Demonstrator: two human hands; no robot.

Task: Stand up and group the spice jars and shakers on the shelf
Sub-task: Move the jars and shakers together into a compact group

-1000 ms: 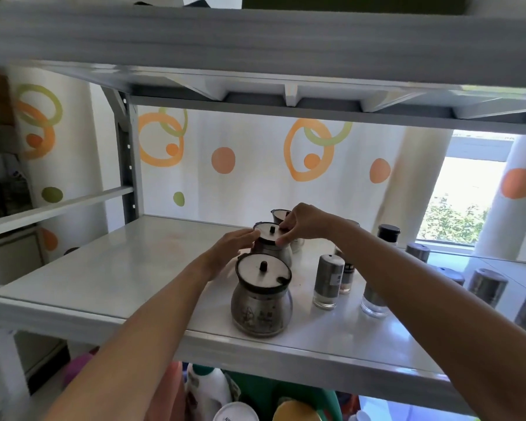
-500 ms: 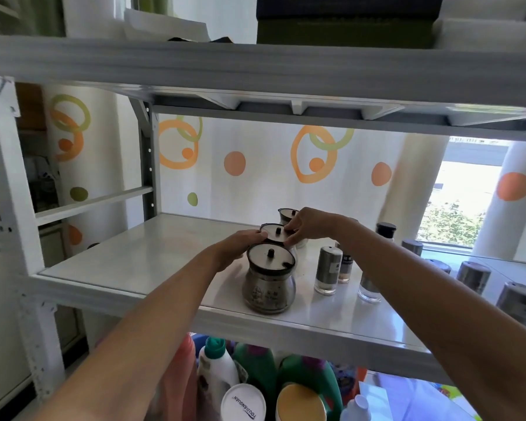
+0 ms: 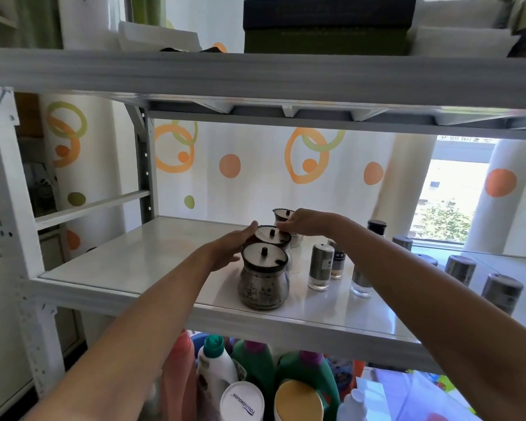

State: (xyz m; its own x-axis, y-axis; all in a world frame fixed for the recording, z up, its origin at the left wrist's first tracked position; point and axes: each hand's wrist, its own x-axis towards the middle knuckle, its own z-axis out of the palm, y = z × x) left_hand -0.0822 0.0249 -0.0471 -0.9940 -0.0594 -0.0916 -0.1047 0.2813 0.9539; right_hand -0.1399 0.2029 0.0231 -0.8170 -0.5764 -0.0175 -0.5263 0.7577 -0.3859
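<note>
Three round glass spice jars with dark-rimmed lids stand in a row on the white shelf (image 3: 128,268): a front jar (image 3: 263,279), a middle jar (image 3: 271,234) and a back jar (image 3: 282,213). My left hand (image 3: 227,249) rests with fairly straight fingers against the middle jar's left side. My right hand (image 3: 305,221) reaches over from the right and pinches the far rim of that jar's lid with curled fingertips. A steel shaker (image 3: 321,265) and a second shaker (image 3: 338,262) stand upright just right of the jars.
More steel shakers stand further right (image 3: 460,268), (image 3: 502,291), with a black-capped bottle (image 3: 376,227) near the back. A glass bottle (image 3: 360,285) is partly hidden by my right forearm. Detergent bottles (image 3: 216,369) fill the space below. A dark box (image 3: 328,25) sits on the upper shelf.
The view has pulled back and tilted, so the upper shelf's box and the bottles below now show. Both hands stay on the middle jar, hardly moved relative to it.
</note>
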